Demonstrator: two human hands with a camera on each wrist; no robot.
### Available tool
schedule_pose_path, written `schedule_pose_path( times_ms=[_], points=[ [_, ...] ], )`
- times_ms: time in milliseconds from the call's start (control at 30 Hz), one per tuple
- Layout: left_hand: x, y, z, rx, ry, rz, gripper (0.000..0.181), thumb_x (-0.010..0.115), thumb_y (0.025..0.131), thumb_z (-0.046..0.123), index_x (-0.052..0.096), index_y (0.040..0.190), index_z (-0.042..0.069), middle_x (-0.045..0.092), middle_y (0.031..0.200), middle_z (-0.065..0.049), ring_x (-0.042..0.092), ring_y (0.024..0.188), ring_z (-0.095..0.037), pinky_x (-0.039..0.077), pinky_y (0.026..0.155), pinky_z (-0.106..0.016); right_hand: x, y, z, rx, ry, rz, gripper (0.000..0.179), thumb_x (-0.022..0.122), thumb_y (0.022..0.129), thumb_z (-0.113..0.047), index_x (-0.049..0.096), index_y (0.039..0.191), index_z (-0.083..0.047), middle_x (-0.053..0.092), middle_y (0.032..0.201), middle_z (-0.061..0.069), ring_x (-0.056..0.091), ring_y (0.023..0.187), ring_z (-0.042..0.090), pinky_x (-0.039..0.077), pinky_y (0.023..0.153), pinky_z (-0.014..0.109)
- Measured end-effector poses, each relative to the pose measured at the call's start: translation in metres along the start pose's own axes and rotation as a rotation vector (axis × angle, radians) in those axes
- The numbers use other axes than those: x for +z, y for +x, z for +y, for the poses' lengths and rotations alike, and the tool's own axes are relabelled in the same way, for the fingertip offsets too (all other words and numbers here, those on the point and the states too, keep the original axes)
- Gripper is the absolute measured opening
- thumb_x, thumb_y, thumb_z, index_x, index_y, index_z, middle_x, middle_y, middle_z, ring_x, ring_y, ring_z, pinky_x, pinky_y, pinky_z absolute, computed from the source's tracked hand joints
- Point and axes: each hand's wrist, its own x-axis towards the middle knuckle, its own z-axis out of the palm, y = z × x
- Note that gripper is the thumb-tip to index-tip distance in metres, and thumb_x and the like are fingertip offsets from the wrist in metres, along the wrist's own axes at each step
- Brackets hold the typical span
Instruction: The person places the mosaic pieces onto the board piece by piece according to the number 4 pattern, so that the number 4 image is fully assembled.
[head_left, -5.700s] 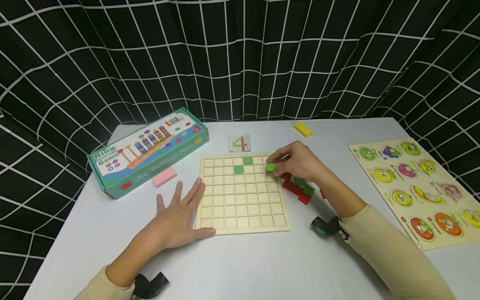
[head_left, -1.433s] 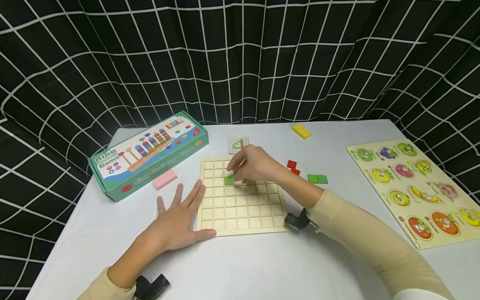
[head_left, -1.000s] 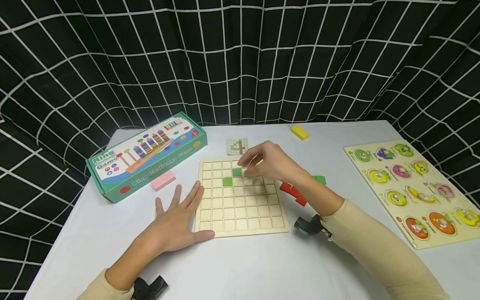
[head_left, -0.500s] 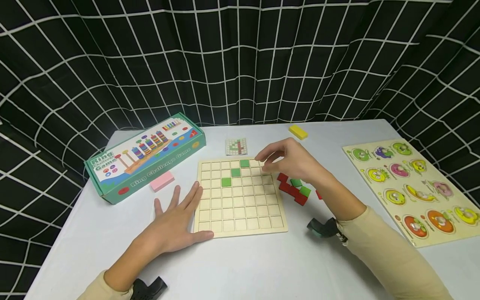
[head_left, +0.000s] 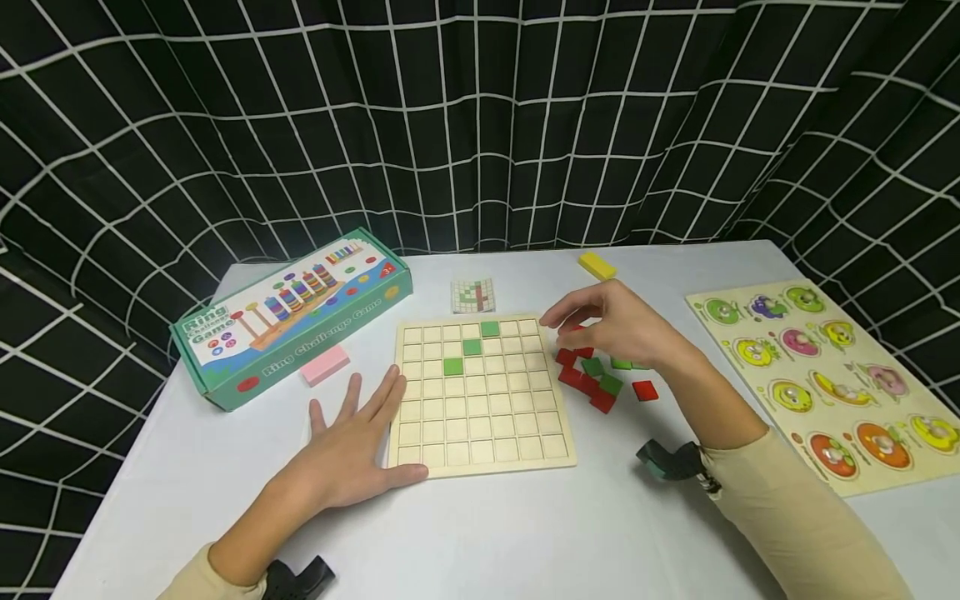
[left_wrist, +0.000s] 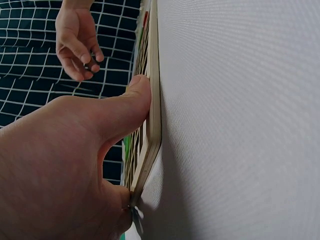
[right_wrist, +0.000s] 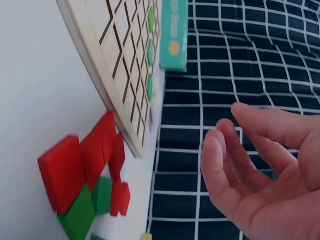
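A pale wooden grid board (head_left: 483, 408) lies mid-table, with three green square tiles (head_left: 471, 347) in a diagonal near its top. My left hand (head_left: 347, 452) rests at the board's left side, fingers spread and straight. In the left wrist view its thumb (left_wrist: 131, 102) lies over the board's edge. My right hand (head_left: 618, 327) hovers just off the board's right side, above a loose pile of red tiles (head_left: 602, 402) and green tiles (head_left: 611, 384). The right wrist view shows its fingers (right_wrist: 215, 160) loosely bent, apart from the thumb, holding nothing.
A small grid pattern card (head_left: 473, 295) lies behind the board. The Ring Challenge Game box (head_left: 292, 317) and a pink block (head_left: 326, 365) are at left. A yellow block (head_left: 597, 267) sits at the back, and a fruit puzzle board (head_left: 817, 433) at right.
A third green tile now sits in the board, below and left of the two there first. My right hand has let go and moved right to the loose tiles; the left hand stays put.
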Motion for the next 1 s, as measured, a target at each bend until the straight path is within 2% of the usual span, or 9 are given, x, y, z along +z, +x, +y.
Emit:
schedule_pose_path(
  times_ms=[267, 667, 1000],
  points=[
    [0.002, 0.001, -0.001, -0.001, 0.014, -0.002, 0.12, 0.06, 0.082, 0.085, 0.01, 0.169, 0.021, 0.001, 0.177, 0.004, 0.001, 0.16, -0.049, 0.003, 0.105, -0.092, -0.012, -0.003, 0.016, -0.026, -0.016, -0.051, 0.026, 0.077, 0.091, -0.004, 0.079, 0.116, -0.009, 0.076, 0.116, 0.012, 0.068, 0.102, 0.024, 0.056, 0.088, 0.033],
    [0.001, 0.001, 0.0, -0.006, 0.007, -0.005, 0.119, 0.062, 0.082, 0.083, 0.01, 0.169, 0.02, 0.002, 0.177, 0.003, 0.0, 0.16, -0.05, 0.002, 0.105, -0.092, -0.02, -0.005, 0.04, -0.013, 0.036, -0.1, 0.027, 0.076, 0.091, 0.0, 0.077, 0.118, -0.004, 0.075, 0.118, 0.015, 0.07, 0.109, 0.028, 0.057, 0.085, 0.027],
    [0.001, 0.001, -0.001, -0.009, 0.015, 0.0, 0.118, 0.063, 0.083, 0.081, 0.011, 0.169, 0.02, 0.002, 0.177, 0.003, 0.0, 0.16, -0.049, 0.003, 0.106, -0.091, -0.029, -0.005, 0.063, 0.062, 0.041, -0.112, 0.03, 0.075, 0.09, 0.0, 0.076, 0.12, -0.003, 0.073, 0.122, 0.016, 0.067, 0.109, 0.03, 0.058, 0.083, 0.029]
  ],
)
